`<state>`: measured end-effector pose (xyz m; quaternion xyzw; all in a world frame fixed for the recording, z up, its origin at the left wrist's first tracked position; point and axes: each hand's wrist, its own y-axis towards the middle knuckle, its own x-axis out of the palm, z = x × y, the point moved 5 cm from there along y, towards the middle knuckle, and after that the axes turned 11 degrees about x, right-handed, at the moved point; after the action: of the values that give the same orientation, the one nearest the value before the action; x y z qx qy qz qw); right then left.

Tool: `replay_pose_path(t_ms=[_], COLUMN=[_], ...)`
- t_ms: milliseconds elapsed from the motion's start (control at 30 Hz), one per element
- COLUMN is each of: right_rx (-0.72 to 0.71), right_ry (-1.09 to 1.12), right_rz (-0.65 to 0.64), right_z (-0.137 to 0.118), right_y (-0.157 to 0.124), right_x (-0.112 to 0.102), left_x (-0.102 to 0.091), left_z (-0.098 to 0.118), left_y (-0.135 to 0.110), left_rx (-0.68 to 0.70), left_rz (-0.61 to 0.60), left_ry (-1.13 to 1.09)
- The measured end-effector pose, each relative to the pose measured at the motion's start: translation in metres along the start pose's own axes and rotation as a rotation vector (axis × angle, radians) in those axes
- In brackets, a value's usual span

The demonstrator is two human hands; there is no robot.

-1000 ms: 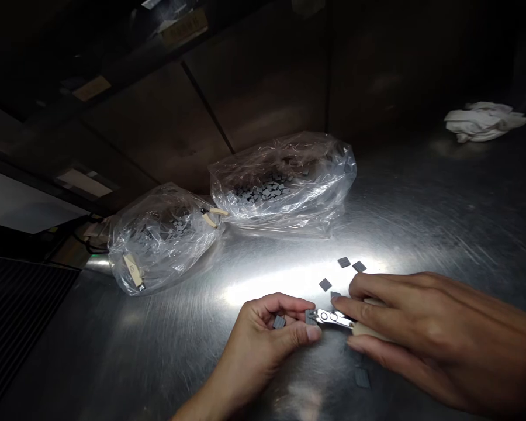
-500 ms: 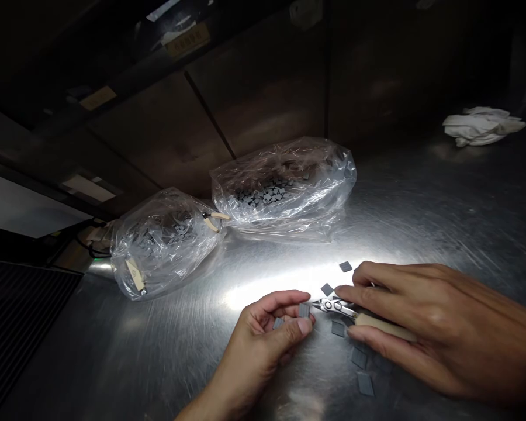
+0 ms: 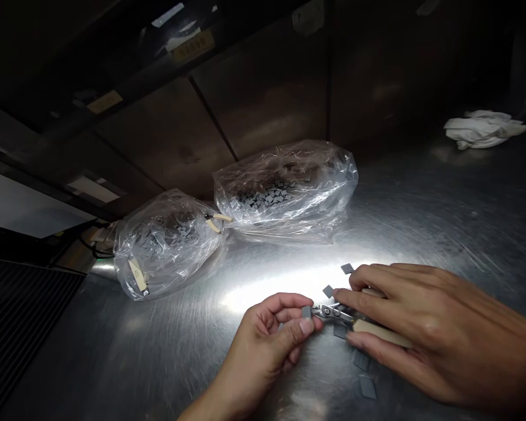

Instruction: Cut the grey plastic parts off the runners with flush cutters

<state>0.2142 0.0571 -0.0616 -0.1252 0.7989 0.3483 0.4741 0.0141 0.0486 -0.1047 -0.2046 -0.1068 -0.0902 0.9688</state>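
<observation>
Left-hand grip pinching grey tile, right hand around pliers, bagged tiles behind.

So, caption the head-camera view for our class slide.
Left hand holds a grey tile to pliers in the right hand, on a steel table.

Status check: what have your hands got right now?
Left hand pinching a grey square tile. Right hand on small steel pliers, tips at the tile. Loose tiles on the steel table beside the pliers.
</observation>
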Motion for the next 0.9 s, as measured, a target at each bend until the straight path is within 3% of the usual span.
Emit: replay_pose_path(t_ms=[500, 900], right_rx=[0.012, 0.069], right_ry=[-0.041, -0.045], right_rz=[0.044, 0.08], right_z=[0.001, -0.0019], right_y=[0.0053, 0.0029], right_x=[-0.0036, -0.0015], left_x=[-0.0002, 0.0007], left_z=[0.0, 0.0039], left_y=[0.0, 0.0023], left_rx=[0.043, 0.067], left_rz=[-0.031, -0.037], left_ry=[0.023, -0.161])
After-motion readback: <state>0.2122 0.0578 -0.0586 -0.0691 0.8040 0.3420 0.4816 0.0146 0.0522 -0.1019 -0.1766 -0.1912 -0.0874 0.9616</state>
